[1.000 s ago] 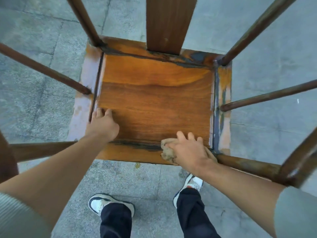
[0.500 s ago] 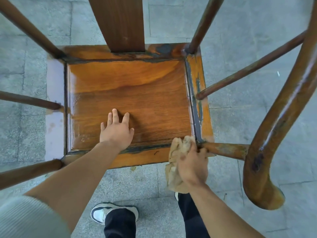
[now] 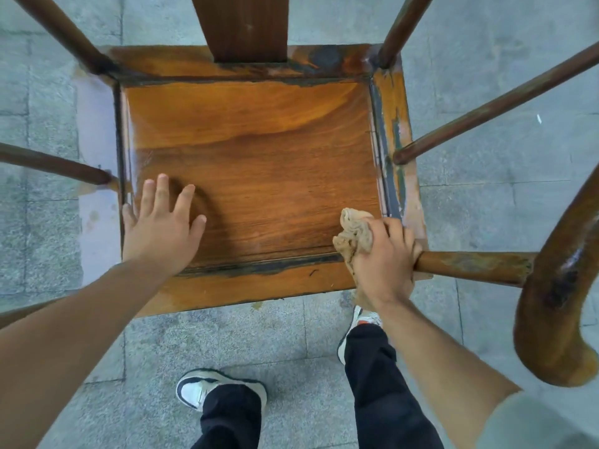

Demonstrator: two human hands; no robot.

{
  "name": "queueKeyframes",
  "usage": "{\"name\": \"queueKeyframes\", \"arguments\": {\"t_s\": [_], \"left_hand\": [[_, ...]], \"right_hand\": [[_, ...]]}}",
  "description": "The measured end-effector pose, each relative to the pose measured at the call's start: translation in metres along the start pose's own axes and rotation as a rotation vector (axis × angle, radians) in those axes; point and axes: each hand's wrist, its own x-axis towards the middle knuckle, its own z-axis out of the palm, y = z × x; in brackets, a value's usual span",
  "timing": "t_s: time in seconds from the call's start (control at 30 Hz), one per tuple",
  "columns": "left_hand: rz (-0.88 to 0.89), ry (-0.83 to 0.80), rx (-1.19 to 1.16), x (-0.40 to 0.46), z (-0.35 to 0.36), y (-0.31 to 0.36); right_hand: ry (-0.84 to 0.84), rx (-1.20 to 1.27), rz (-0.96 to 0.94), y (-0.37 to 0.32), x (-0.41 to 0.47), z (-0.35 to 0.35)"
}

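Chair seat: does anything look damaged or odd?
Yes. The seat frame is worn: dark, blotchy patches along its right and back rails, unlike the glossy centre panel. The right hand holds a cloth at the front right corner.

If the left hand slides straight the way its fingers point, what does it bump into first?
Probably the seat's back rail, just left of the back splat. The left hand lies flat on the seat panel, which is bare ahead.
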Motion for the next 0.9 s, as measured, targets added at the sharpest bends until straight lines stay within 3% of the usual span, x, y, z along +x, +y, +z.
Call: {"name": "queueKeyframes", "arguments": {"t_s": [0.1,0.2,0.33,0.67,0.77,0.9], "left_hand": [[-0.080,0.006,0.030,-0.010,0.004,-0.039],[-0.234,-0.006,-0.002,-0.023,0.013,-0.054],[-0.359,0.015,-0.104,-0.012,0.015,-0.048],[-0.355,0.033,-0.129,-0.007,0.004,-0.047],[-0.364,0.019,-0.142,-0.003,0.000,-0.050],[-0.358,-0.105,-0.257,0.002,-0.010,-0.062]], "right_hand": [[-0.016,0.089,-0.084,0.007,0.012,-0.003],[-0.055,0.156,-0.385,0.010,0.007,0.004],[-0.188,0.177,-0.681,-0.046,-0.005,0.020],[-0.403,0.136,-0.977,-0.139,-0.038,0.048],[-0.423,0.104,-1.165,-0.201,-0.056,0.069],[-0.608,0.333,-1.250,-0.288,-0.078,0.083]]}}
